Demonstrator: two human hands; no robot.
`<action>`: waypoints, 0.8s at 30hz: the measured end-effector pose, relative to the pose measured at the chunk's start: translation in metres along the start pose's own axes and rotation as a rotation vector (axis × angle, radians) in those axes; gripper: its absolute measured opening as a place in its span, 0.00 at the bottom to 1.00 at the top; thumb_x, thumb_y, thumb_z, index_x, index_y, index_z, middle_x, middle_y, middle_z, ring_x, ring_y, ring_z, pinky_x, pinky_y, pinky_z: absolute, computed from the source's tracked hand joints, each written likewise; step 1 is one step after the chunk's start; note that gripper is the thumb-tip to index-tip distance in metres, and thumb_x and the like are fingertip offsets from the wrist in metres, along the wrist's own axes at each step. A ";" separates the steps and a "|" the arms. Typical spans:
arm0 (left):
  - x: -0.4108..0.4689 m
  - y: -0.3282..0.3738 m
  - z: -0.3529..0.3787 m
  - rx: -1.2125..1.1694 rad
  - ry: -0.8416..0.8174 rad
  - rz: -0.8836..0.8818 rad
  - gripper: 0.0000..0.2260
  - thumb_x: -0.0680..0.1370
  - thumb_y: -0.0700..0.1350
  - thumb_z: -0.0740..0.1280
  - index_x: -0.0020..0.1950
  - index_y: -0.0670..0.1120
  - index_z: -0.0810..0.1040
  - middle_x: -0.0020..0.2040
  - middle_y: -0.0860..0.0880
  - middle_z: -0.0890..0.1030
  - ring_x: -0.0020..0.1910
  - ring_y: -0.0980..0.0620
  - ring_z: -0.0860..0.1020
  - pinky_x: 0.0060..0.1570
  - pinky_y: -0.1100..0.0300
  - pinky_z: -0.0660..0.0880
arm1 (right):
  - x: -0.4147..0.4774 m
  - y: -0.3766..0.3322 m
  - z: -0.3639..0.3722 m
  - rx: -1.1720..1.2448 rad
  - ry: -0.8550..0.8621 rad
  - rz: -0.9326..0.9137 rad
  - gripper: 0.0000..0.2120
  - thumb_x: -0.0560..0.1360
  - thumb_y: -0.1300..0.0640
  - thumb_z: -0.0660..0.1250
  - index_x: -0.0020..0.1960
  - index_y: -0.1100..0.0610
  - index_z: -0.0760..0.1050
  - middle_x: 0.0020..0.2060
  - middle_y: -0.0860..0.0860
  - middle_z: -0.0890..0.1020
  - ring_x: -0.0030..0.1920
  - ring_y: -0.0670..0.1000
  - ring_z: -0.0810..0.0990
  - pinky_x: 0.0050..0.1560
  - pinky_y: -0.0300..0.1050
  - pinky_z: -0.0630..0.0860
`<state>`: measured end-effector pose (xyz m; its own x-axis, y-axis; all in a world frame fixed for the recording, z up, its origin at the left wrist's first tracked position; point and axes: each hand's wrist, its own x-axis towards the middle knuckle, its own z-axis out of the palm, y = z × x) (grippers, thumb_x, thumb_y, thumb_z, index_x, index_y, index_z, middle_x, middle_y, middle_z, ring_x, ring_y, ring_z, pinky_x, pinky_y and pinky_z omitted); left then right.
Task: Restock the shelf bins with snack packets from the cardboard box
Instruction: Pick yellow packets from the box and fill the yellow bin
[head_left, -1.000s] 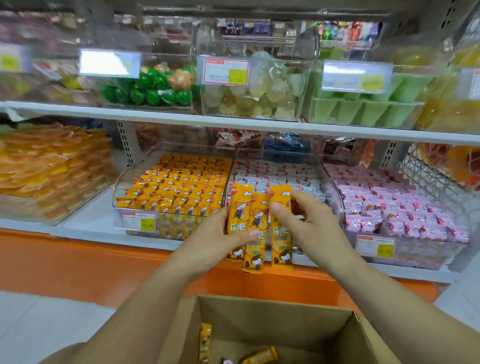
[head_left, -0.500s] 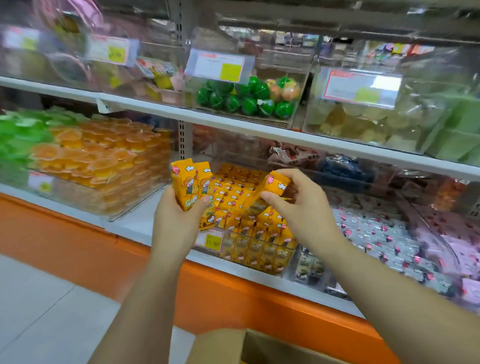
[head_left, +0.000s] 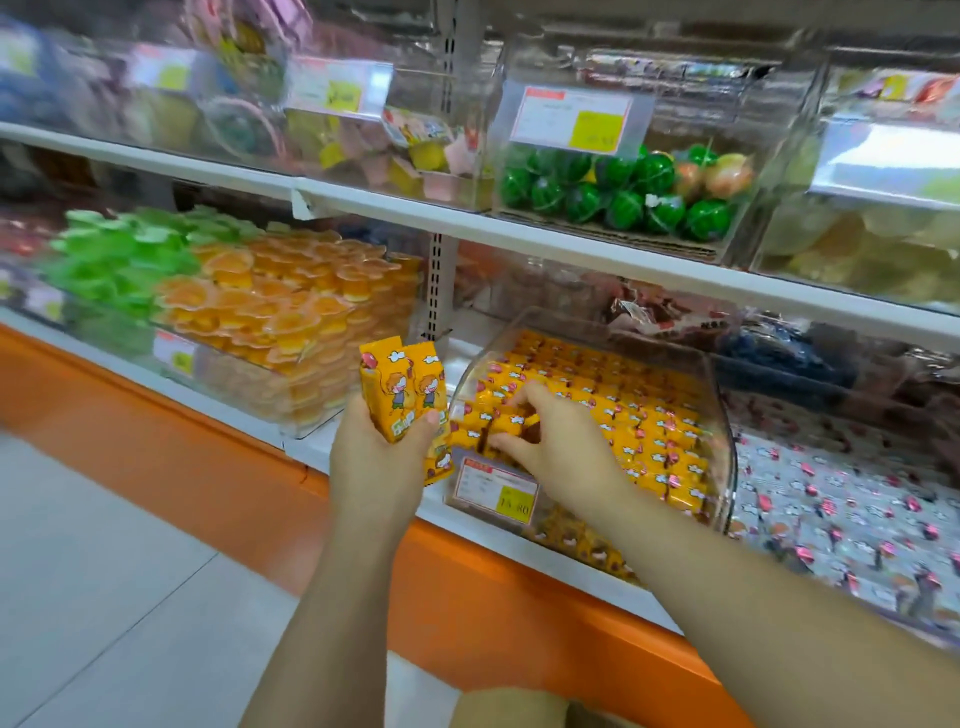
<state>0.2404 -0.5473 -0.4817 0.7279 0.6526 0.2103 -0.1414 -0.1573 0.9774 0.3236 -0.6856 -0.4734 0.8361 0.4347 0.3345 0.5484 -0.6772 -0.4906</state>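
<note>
My left hand (head_left: 375, 460) grips two yellow snack packets (head_left: 402, 392) upright, just left of the clear shelf bin (head_left: 726, 452). The bin is filled with rows of the same yellow packets (head_left: 639, 415). My right hand (head_left: 563, 444) reaches into the bin's front left corner. Its thumb and fingers pinch one yellow packet (head_left: 511, 422) down among the rows. A corner of the cardboard box (head_left: 506, 709) shows at the bottom edge; its inside is out of view.
A price tag (head_left: 494, 491) hangs on the bin's front. To the left stands a bin of orange jelly cups (head_left: 291, 317), to the right a bin of pink-and-white packets (head_left: 841, 499). The upper shelf (head_left: 519, 228) overhangs the bins. An orange plinth (head_left: 467, 587) runs below.
The view swung left and the box dropped almost out of sight. My right hand carried one packet from beside the left hand down into the yellow bin. The left hand keeps two packets.
</note>
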 end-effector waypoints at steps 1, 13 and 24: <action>0.000 -0.001 0.000 -0.003 -0.001 -0.007 0.08 0.75 0.43 0.70 0.48 0.52 0.73 0.44 0.55 0.79 0.43 0.57 0.78 0.36 0.62 0.71 | 0.001 -0.002 0.003 -0.044 -0.005 -0.019 0.13 0.73 0.50 0.71 0.52 0.54 0.73 0.44 0.48 0.79 0.43 0.50 0.76 0.43 0.47 0.74; -0.008 0.005 0.003 -0.099 -0.023 -0.044 0.08 0.75 0.44 0.71 0.46 0.54 0.73 0.45 0.53 0.81 0.44 0.54 0.81 0.40 0.59 0.76 | -0.004 0.000 0.007 -0.363 0.026 -0.123 0.12 0.78 0.45 0.60 0.56 0.47 0.79 0.48 0.46 0.80 0.57 0.49 0.69 0.59 0.45 0.58; -0.008 0.006 0.000 -0.089 -0.036 -0.073 0.07 0.75 0.45 0.71 0.49 0.52 0.74 0.47 0.51 0.81 0.46 0.52 0.81 0.45 0.55 0.78 | -0.006 -0.003 0.007 -0.513 -0.198 -0.149 0.18 0.82 0.46 0.50 0.60 0.45 0.77 0.61 0.44 0.76 0.64 0.50 0.64 0.67 0.53 0.56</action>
<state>0.2333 -0.5531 -0.4778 0.7617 0.6329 0.1389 -0.1446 -0.0429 0.9886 0.3172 -0.6819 -0.4793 0.7637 0.6174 0.1886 0.6255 -0.7800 0.0208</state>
